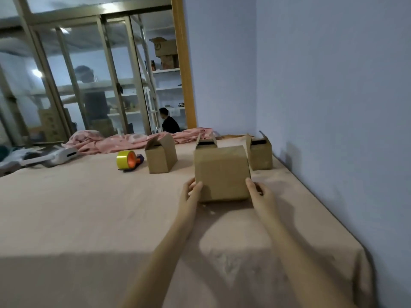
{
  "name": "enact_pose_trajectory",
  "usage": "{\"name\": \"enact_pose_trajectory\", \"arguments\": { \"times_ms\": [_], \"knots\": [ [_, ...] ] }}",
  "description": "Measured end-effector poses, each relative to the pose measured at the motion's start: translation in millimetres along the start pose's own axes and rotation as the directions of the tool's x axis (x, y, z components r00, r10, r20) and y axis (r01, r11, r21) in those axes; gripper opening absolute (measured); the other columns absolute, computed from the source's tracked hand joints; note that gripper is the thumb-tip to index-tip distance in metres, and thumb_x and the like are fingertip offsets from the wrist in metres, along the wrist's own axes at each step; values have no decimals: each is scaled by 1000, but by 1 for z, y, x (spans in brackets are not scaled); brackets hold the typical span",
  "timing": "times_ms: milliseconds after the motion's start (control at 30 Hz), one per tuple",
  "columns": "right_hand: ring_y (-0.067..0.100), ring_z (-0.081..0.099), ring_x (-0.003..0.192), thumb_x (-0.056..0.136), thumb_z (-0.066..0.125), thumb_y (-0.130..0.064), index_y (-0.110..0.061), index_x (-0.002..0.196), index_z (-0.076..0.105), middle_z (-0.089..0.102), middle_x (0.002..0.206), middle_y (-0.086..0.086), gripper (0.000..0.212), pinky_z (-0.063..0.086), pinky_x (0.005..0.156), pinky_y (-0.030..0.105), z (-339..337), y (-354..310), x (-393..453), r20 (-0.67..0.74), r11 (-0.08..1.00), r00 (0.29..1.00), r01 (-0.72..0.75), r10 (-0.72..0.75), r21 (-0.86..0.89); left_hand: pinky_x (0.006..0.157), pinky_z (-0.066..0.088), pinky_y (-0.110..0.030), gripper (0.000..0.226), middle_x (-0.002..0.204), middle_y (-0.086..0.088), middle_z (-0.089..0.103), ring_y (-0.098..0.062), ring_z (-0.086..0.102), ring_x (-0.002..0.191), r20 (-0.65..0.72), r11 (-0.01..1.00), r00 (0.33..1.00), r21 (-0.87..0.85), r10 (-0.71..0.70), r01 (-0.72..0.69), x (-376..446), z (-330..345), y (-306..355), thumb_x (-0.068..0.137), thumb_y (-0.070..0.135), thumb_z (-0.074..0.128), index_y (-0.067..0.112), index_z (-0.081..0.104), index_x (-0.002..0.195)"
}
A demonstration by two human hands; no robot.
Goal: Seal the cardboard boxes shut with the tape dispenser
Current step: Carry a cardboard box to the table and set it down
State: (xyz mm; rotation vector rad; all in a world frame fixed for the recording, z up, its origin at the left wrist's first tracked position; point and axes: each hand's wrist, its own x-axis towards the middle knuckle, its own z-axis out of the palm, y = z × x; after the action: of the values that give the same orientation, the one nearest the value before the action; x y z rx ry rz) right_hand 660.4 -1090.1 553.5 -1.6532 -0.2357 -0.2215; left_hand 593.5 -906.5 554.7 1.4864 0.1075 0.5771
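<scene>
While both hands (193, 192) (260, 192) apparently clasp the box (222, 172), open bedsheet (89, 207) lies leftward.

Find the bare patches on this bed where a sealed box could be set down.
Free: the wide pink sheet left of the left hand, in front of the yellow tape dispenser. Crowded: the far strip, where three open-flapped cardboard boxes stand.

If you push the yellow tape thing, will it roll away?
Probably not far. The tape roll is round, but it sits in a dispenser whose dark handle rests on the bed, which should stop it. The soft cover would likely slow it too.
</scene>
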Motion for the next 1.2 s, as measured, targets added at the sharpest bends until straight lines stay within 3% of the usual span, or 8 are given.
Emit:
{"name": "enact_pose_trajectory", "arguments": {
  "times_ms": [200,333,633,733,800,933,1133,1200],
  "knots": [
    [9,58,94,85,57,-54,-19,105,59,63,102,-4,40,44,79,25,5,-1,18,40,993,997,-77,73,93,91,49,-29,39,123,3,59,-7,57,110,-2,1000,1000,-1,1,-1,9,-1,-4,91,38,57,24,51,127],
    [8,55,104,87,61,-38,-25,125,47,57,115,-6,43,45,80,21,7,-3,20,122,980,991,-68,46,187,81,48,-23,31,119,1,62,-9,59,105,-29,1000,1000,-17,5,-5,10,-1,-6,92,30,57,25,54,122],
    [0,59,93,87,62,-36,-27,116,54,61,103,-13,31,47,62,7,1,-5,14,159,965,987,-52,11,256,87,49,-28,25,112,5,62,-9,58,104,-94,999,996,-47,-9,4,8,-3,-6,92,33,56,26,58,116],
    [-1,60,93,88,60,-36,-29,109,57,64,103,-13,22,49,66,11,1,-6,13,165,959,986,-72,27,274,87,46,-24,21,113,11,61,-3,55,106,-118,998,992,-65,-33,25,8,-3,-5,92,35,52,31,62,111],
    [6,60,100,89,57,-40,-30,107,59,65,110,-7,21,51,77,21,1,-6,16,174,946,983,-110,58,304,81,46,-20,20,105,20,65,4,58,101,-127,993,990,-107,-62,49,7,-2,-4,93,37,48,36,66,102],
    [13,55,115,69,53,-64,-33,115,62,64,118,-10,56,46,98,38,0,-6,15,218,920,967,-201,131,336,84,47,-26,24,98,20,70,-4,60,104,-155,982,981,-167,-113,87,7,-1,-2,89,40,45,36,69,95],
    [13,52,118,58,54,-77,-39,117,59,60,123,-12,70,46,99,43,0,-7,14,229,927,962,-215,147,309,80,49,-27,32,104,15,69,-7,60,106,-151,969,977,-217,-150,115,4,0,4,77,52,48,37,67,99],
    [10,57,111,58,58,-78,-43,109,62,65,114,-15,62,54,86,37,-1,-8,12,215,926,967,-201,136,318,85,49,-30,25,101,19,69,-7,59,106,-150,977,981,-190,-123,94,4,-1,3,83,51,47,41,67,96]
  ]
}}
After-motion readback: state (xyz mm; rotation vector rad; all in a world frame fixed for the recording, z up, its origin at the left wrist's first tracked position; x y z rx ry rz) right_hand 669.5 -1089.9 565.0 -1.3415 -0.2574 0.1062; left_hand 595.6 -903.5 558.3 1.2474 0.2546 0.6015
